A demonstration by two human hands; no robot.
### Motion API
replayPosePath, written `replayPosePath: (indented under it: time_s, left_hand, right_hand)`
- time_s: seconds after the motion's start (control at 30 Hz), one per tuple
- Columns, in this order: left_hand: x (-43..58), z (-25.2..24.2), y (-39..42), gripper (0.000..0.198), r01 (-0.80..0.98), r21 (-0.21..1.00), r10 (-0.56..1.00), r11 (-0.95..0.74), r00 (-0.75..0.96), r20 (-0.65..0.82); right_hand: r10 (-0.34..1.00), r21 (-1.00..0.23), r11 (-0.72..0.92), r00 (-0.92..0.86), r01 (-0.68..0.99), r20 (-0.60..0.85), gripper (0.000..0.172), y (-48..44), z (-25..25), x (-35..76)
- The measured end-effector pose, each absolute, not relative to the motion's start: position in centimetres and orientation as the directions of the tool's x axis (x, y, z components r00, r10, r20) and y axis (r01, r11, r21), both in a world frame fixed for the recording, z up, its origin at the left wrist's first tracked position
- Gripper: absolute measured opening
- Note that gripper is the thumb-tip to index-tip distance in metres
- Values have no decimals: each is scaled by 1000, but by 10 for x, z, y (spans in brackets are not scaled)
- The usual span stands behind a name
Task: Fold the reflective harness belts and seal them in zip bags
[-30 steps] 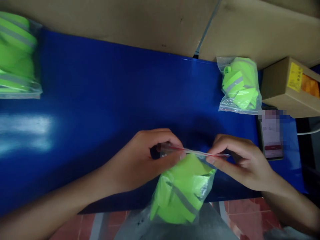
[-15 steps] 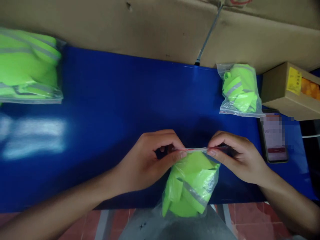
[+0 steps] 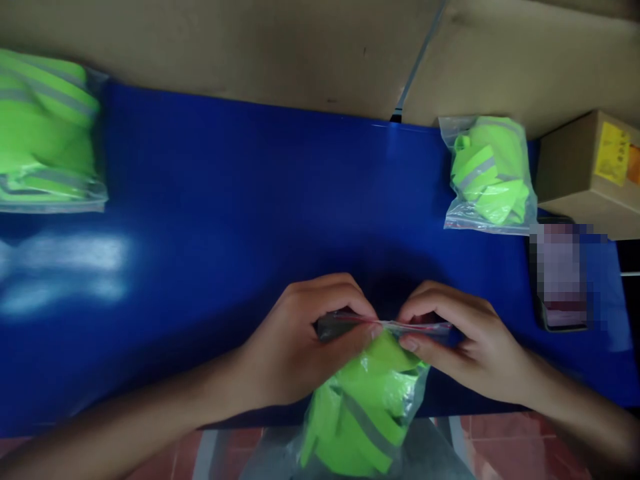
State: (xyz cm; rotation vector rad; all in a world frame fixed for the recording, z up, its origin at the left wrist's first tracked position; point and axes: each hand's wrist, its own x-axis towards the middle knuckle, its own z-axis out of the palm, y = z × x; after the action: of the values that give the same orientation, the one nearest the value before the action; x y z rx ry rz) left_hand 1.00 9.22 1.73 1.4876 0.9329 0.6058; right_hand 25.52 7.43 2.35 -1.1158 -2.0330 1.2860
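Between my hands hangs a clear zip bag [image 3: 367, 407] with a folded neon-yellow reflective garment inside, over the table's front edge. My left hand [image 3: 313, 337] pinches the bag's zip strip near its middle, thumb below and index finger above. On the same strip, a little to the right, is my right hand [image 3: 455, 333], its thumb and index finger closed around the top edge. Red lines show along the strip. Whether the zip is sealed cannot be made out.
On the blue table [image 3: 240, 200] lie a small bagged neon garment [image 3: 490, 173] at right and a larger bagged one [image 3: 45, 133] at left. A cardboard box [image 3: 575, 160] and a phone [image 3: 560, 273] sit at the right. Cardboard [image 3: 200, 53] lines the back.
Both hands and the bag have moved slightly lower. The fingertips have drawn closer together along the strip, and more strip shows behind both hands. The view has shifted a little.
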Motion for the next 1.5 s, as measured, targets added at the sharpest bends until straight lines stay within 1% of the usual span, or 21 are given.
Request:
replayPosePath:
  time_s: [0.1, 0.23, 0.37, 0.5, 0.6, 0.7, 0.8, 0.87, 0.93, 0.97, 1.03, 1.13, 1.23, 1.33, 1.5]
  left_hand:
    - [10, 17, 91, 10, 191, 981, 834, 6, 540, -111]
    - [12, 17, 89, 10, 188, 982, 811, -17, 577, -96]
    - [9, 19, 94, 9, 219, 976, 779, 5, 611, -141]
    - [1, 21, 107, 11, 281, 959, 790, 41, 578, -204]
    - [-3, 23, 110, 12, 295, 954, 787, 54, 576, -223]
    - [-4, 26, 107, 14, 297, 954, 800, 26, 566, -198]
    - [-7, 28, 108, 11, 279, 960, 788, 0, 591, -172]
    - [-13, 28, 115, 10, 310, 950, 742, 28, 630, -228]
    - [-20, 28, 124, 10, 387, 921, 675, 51, 666, -317]
    - [-24, 28, 129, 11, 429, 902, 649, 48, 673, -355]
    - [-31, 28, 137, 15, 490, 871, 638, 14, 666, -385]
    - [-35, 28, 140, 19, 521, 852, 668, -51, 652, -358]
    - [-33, 28, 138, 17, 491, 865, 716, -105, 641, -277]
    - [-30, 27, 137, 17, 450, 884, 754, -124, 622, -210]
    - [-28, 24, 139, 17, 465, 880, 781, -97, 583, -222]
  right_hand:
    - [830, -910, 181, -554, 374, -63, 7, 75, 24, 256]
    - [823, -913, 168, -562, 371, -77, 7, 71, 23, 254]
    - [845, -905, 160, -529, 394, -80, 7, 68, 23, 254]
    - [871, -899, 128, -480, 419, -100, 8, 73, 24, 257]
    - [853, -898, 103, -502, 427, -142, 8, 79, 26, 264]
    - [821, -883, 81, -533, 462, -203, 11, 84, 31, 275]
    - [811, -851, 61, -523, 521, -262, 7, 89, 35, 286]
    - [799, -833, 61, -527, 550, -289, 5, 92, 36, 292]
    - [787, -820, 68, -536, 568, -307, 7, 94, 35, 295]
    - [783, -813, 65, -534, 578, -317, 8, 93, 35, 295]
    - [788, -800, 53, -517, 598, -335, 9, 92, 33, 294]
    - [803, -792, 60, -500, 608, -324, 9, 88, 30, 291]
    - [817, -807, 100, -511, 582, -268, 8, 86, 29, 288]
    - [840, -820, 119, -498, 560, -218, 9, 86, 29, 286]
    - [901, -830, 48, -383, 555, -204, 11, 89, 24, 284]
